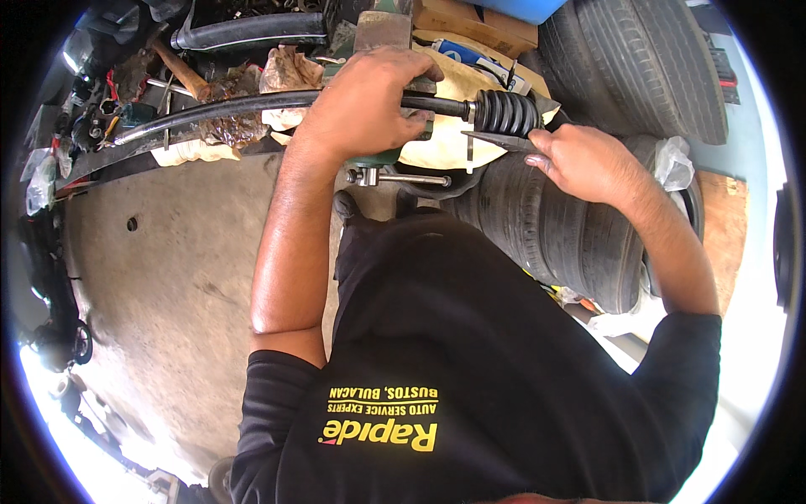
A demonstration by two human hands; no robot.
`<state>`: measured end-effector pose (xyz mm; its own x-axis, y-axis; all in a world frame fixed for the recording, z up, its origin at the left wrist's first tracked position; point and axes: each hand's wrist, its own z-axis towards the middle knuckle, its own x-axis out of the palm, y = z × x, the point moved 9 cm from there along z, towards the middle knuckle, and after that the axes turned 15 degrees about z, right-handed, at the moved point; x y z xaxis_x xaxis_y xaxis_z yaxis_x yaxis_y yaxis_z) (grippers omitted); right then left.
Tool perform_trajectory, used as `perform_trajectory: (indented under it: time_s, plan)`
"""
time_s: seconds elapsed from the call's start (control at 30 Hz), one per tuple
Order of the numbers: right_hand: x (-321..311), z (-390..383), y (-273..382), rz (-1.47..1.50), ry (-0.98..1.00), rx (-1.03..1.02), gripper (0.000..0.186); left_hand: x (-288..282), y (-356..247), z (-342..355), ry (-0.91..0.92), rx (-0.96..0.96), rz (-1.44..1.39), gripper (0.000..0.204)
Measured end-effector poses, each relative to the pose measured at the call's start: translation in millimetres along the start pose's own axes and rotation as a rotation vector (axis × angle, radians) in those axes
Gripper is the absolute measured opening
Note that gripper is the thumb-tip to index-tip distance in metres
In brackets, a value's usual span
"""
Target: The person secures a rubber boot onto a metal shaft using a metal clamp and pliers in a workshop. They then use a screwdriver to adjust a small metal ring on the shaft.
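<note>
A long black shaft (210, 109) lies across a green bench vise (370, 152) with a sliding bar handle (420, 179). At its right end is a black ribbed rubber boot (506, 110). My left hand (365, 102) is closed over the shaft above the vise, its fingers curled round it. My right hand (588, 160) grips a narrow pointed metal tool (495, 137), probably pliers, just under the boot. The tool's tip is at the boot's left end, where a thin strap (470, 157) hangs down. Tan paper (432, 149) lies behind them.
Several used tires (625, 71) sit at the right, with more (554, 227) below the boot. A wooden-handled hammer (185, 71) lies among scattered tools at the upper left. A cardboard box (491, 29) is at the back. The concrete floor (159, 269) shows at the lower left.
</note>
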<state>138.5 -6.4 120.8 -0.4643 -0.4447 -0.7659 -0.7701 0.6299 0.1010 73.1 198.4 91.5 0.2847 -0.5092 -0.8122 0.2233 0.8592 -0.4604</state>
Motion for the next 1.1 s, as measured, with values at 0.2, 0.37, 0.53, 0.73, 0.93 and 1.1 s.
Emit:
perform_trajectory:
  time_s: [0.2,0.37,0.53,0.73,0.93,1.1]
  plan:
    - [-3,8,-10,0.037,0.119,-0.009,0.033,0,-2,-8,-0.081,0.036,0.048,0.044]
    - [-2,10,-11,0.088,0.143,-0.028,0.035,11,-22,-1,-0.143,0.094,0.18,0.045]
    - [-3,9,-10,0.035,0.12,-0.02,0.035,37,-38,15,-0.003,0.129,0.207,0.046]
    - [-1,7,-14,0.027,0.053,-0.057,0.034,45,-41,21,-0.004,0.144,0.246,0.052]
    - [-6,5,-6,0.039,-0.006,-0.107,0.036,50,-40,22,-0.014,0.176,0.249,0.05]
    - [-1,2,-11,0.122,0.18,0.077,0.04,52,-39,23,0.005,0.172,0.24,0.045]
